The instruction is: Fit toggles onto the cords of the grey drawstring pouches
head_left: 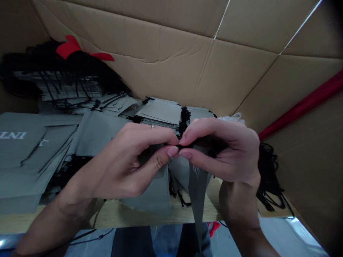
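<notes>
My left hand (125, 160) and my right hand (222, 150) meet in front of me, fingertips pressed together in a pinch on the top edge of a grey fabric pouch (197, 189). The pouch hangs down from my fingers, folded narrow, with pale lettering on it. A black drawstring (187, 145) shows between the thumbs and forefingers. A ring sits on one finger of my left hand. More grey cloth (155, 192) lies just under my left palm.
Stacks of grey pouches with black cords (163, 112) stand behind my hands, more lie spread at the left (26, 157). A tangle of black cords (268, 178) lies at the right. Brown cardboard walls (166, 60) enclose the wooden bench (150, 214). A red ribbon (69, 46) tops the far-left pile.
</notes>
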A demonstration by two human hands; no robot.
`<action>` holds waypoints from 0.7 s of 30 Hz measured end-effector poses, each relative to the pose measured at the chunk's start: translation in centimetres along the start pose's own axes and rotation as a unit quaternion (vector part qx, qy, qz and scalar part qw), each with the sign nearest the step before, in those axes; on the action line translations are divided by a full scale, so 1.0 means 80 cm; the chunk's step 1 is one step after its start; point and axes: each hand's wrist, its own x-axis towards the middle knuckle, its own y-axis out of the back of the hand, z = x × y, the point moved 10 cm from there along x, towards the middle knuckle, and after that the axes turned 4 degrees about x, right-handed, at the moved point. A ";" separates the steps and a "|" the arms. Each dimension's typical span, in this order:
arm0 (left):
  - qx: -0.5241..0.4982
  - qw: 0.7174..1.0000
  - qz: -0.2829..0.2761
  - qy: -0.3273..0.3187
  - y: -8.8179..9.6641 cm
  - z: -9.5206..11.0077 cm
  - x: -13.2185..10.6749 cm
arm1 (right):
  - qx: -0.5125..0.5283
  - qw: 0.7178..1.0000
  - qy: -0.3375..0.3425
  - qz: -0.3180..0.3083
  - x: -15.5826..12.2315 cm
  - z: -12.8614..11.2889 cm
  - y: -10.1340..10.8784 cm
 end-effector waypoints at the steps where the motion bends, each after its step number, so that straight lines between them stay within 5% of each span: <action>1: 0.005 1.000 0.001 -0.003 0.000 0.000 0.001 | -0.002 1.000 -0.002 0.004 0.000 0.000 0.002; 11: -0.037 0.999 0.034 0.012 0.005 -0.003 -0.002 | 0.058 0.996 0.035 0.053 -0.002 0.009 0.012; 21: -0.054 0.997 0.053 0.017 0.011 -0.007 -0.002 | 0.089 0.990 -0.025 0.107 -0.001 0.019 0.012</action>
